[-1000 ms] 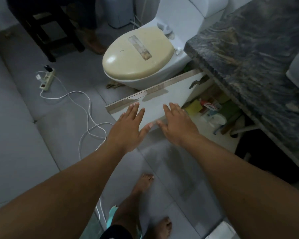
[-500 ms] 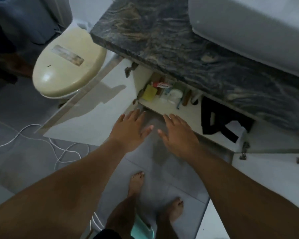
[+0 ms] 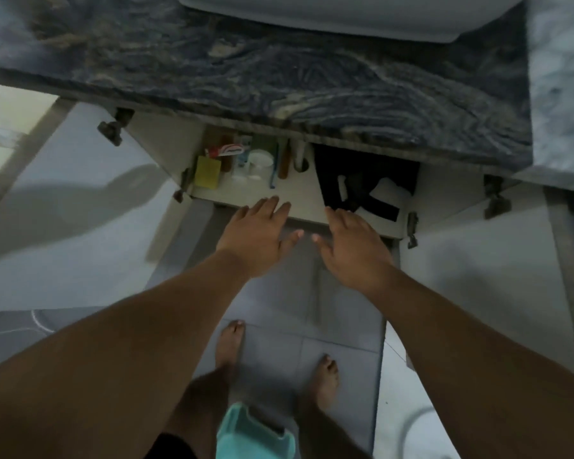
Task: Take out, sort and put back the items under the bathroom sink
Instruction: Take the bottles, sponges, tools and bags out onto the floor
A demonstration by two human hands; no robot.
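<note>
The cabinet under the sink stands open, its pale shelf (image 3: 304,198) showing below the dark marble counter (image 3: 279,77). On the shelf's left lie a yellow sponge (image 3: 207,171), a toothpaste tube (image 3: 227,149), a white cup (image 3: 260,160), a blue toothbrush (image 3: 273,175) and a brown bottle (image 3: 284,162). A black strapped item (image 3: 362,187) fills the right side. My left hand (image 3: 257,238) and my right hand (image 3: 352,250) hover flat, fingers straight, at the shelf's front edge, holding nothing.
The left cabinet door (image 3: 73,200) and the right door (image 3: 478,260) swing wide open on either side. The white basin (image 3: 328,14) sits on the counter. My bare feet (image 3: 229,346) stand on grey floor tiles. A teal object (image 3: 252,432) is at my waist.
The view has swung from the toilet and left door to face the open cabinet squarely. Both hands stay flat and empty, now reaching the shelf's front edge.
</note>
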